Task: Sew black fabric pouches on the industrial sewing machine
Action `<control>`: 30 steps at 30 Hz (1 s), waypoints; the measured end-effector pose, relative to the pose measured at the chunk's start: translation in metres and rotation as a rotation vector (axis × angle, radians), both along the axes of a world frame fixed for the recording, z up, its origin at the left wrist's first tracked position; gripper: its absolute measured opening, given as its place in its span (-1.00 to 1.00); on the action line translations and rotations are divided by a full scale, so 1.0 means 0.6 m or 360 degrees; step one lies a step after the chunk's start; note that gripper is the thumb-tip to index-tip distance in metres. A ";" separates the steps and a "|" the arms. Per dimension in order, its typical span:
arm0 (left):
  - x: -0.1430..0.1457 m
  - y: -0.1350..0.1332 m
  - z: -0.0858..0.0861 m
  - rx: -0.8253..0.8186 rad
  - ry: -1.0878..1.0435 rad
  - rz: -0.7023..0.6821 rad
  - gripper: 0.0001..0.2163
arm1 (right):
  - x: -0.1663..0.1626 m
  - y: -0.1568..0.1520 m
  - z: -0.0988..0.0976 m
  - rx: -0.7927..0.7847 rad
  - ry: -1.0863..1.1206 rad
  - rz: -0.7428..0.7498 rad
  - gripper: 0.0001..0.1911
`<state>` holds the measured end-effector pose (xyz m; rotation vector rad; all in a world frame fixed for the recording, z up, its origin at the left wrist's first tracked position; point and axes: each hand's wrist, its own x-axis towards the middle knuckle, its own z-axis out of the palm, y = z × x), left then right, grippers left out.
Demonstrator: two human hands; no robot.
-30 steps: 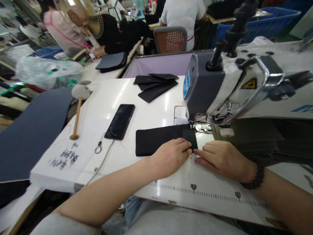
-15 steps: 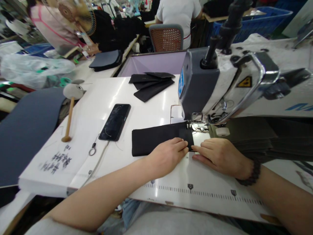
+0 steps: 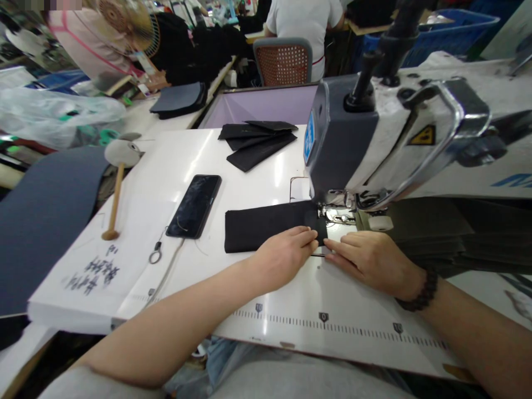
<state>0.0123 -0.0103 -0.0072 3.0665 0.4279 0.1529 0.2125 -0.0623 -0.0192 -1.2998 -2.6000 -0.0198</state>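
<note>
A folded black fabric piece [image 3: 266,224] lies flat on the sewing machine table, its upper right corner by the presser foot [image 3: 321,211]. On its right part presses my left hand [image 3: 286,252], fingers bent and close together with the fingertips on the cloth. My right hand [image 3: 369,263] rests just right of the fabric. Its index fingertip touches the right edge, and the thumb lies stretched out below, apart from the index finger. The sewing machine head [image 3: 344,138] stands over the cloth's far right corner. What lies under my left fingers is hidden.
Several black fabric pieces [image 3: 260,141] lie at the back. A phone [image 3: 195,205] and a ring strap [image 3: 155,255] are to the left, beside a wooden-handled tool [image 3: 114,205]. Dark olive fabric [image 3: 440,227] is stacked at right. A co-worker [image 3: 299,22] sits beyond.
The black fabric piece has shifted slightly away from me, toward the machine's far side, its near edge now further from the ruler. Both hands have moved a little the same way.
</note>
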 end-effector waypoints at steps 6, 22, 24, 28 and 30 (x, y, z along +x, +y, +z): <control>0.006 0.027 -0.007 -0.0046 -0.0038 0.0041 -0.79 | 0.002 0.012 -0.013 -0.0031 0.0043 -0.0136 -0.59; 0.029 0.084 -0.009 -0.0169 -0.0041 0.0209 -0.84 | 0.001 0.016 -0.023 -0.0195 0.0061 -0.0250 -0.65; 0.030 0.084 -0.010 -0.0155 -0.0039 0.0201 -0.84 | 0.002 0.015 -0.023 -0.0189 0.0069 -0.0244 -0.65; 0.028 0.077 -0.005 -0.0137 0.0021 0.0161 -0.83 | 0.000 0.013 -0.021 -0.0139 0.0050 -0.0274 -0.65; 0.026 0.072 0.000 -0.0091 0.0076 0.0183 -0.81 | -0.001 0.013 -0.020 -0.0115 0.0040 -0.0285 -0.66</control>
